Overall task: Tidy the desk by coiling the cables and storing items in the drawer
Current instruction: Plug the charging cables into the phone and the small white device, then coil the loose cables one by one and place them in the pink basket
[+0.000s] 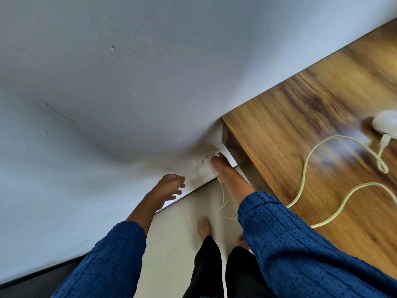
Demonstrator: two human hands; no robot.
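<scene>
I have my right hand (217,161) reached down past the corner of the tabletop (300,117) to a white wall socket (207,162); its grip is pressed at the plate, though blur keeps me from telling whether it clasps a plug. My left hand (169,187) hovers just beside the wall with fingers spread, grip released. The pale cable (305,168) loops across the tabletop, well apart from both hands, ending at a white device (385,123). A thinner white cord (223,196) hangs just below my right wrist toward the floor (182,222).
</scene>
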